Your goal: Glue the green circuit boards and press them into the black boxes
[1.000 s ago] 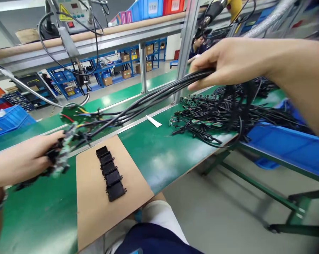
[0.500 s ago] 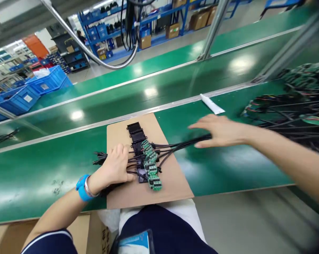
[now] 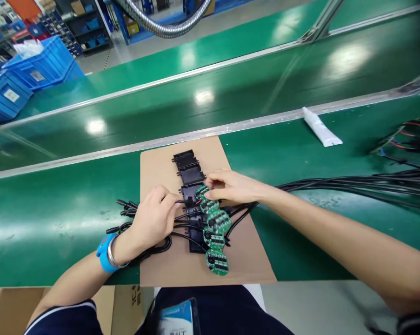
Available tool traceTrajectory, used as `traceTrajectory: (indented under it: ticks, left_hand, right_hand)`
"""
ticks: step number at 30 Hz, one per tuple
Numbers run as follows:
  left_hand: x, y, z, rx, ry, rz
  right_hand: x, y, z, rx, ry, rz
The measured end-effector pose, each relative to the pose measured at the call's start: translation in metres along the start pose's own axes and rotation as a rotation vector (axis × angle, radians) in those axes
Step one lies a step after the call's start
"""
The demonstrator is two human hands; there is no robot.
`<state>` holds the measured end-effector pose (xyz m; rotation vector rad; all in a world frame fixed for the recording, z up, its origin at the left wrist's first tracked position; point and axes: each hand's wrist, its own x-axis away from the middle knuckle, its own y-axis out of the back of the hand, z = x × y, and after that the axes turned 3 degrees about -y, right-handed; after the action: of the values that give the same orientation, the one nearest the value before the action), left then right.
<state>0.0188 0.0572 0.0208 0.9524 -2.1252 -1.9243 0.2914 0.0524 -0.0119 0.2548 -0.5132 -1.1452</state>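
A row of black plastic housings [image 3: 191,175] lies on a brown cardboard sheet [image 3: 168,272]. Several round green circuit boards [image 3: 219,221] with black cables overlap the row's near part and its right side. My left hand [image 3: 156,214] is closed on a black cable [image 3: 182,202] left of the housings, with its thumb and forefinger pinched together. My right hand [image 3: 227,186] reaches in from the right, its fingers pinched at the edge of the farthest circuit board [image 3: 202,191]. Its fingertips partly cover that board. Cable plugs [image 3: 128,207] stick out beyond my left hand.
A white tube [image 3: 322,128] lies at the back right of the green bench [image 3: 272,153]. A bundle of black cables [image 3: 352,186] runs off to the right under my forearm. Blue crates [image 3: 42,65] stand at the far left. A metal hose [image 3: 168,29] hangs above.
My right hand has moved left from the cables to the farthest circuit board, and its fingers have closed. My left hand now pinches a cable. The camera view has tilted down and closer.
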Motion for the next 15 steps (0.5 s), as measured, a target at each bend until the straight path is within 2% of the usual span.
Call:
traceTrajectory:
  ticks: [3,7,12,15]
  left_hand:
    - [0.002,0.001,0.005,-0.027,0.033,-0.008]
    - [-0.003,0.002,0.008,-0.047,0.113,0.133]
    - [-0.012,0.002,0.004,-0.079,0.155,0.363]
    - [-0.017,0.021,0.004,-0.074,0.184,0.37]
  right_hand:
    - [0.007,-0.003,-0.001,-0.127,0.027,0.072]
    - [0.019,-0.01,-0.005,-0.295,0.133,0.045]
    - [0.025,-0.018,-0.014,-0.025,0.334,-0.119]
    - [0.029,-0.004,-0.012,0.023,0.35,-0.252]
